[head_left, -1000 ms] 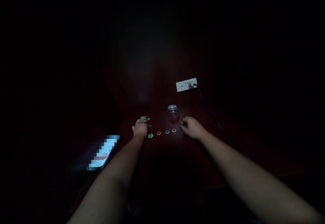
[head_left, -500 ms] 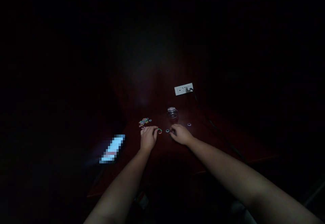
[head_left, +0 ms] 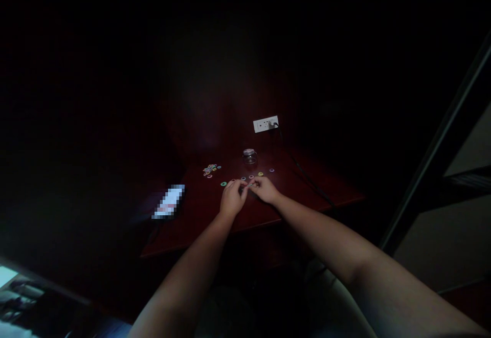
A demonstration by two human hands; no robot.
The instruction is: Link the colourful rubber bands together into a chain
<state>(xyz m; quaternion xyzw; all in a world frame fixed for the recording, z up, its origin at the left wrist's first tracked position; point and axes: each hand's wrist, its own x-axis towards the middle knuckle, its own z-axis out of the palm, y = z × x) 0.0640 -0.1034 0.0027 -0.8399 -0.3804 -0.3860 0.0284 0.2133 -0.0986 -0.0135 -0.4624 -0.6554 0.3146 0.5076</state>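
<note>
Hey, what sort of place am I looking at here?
Probably a dim indoor room, though home or office I can't tell: there's a dark red table, a socket panel behind it with a plug in, and a lit screen at the table's left.

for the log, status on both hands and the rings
Left hand, right hand: close together at a small item, grip unclear. Coloured rings: loose row by the hands, pile farther left. Jar: beyond row, not blocking.

Very dim; weak light pools on the tabletop (head_left: 199,205); surroundings near-black; glowing screen (head_left: 169,201) pixelated.
</note>
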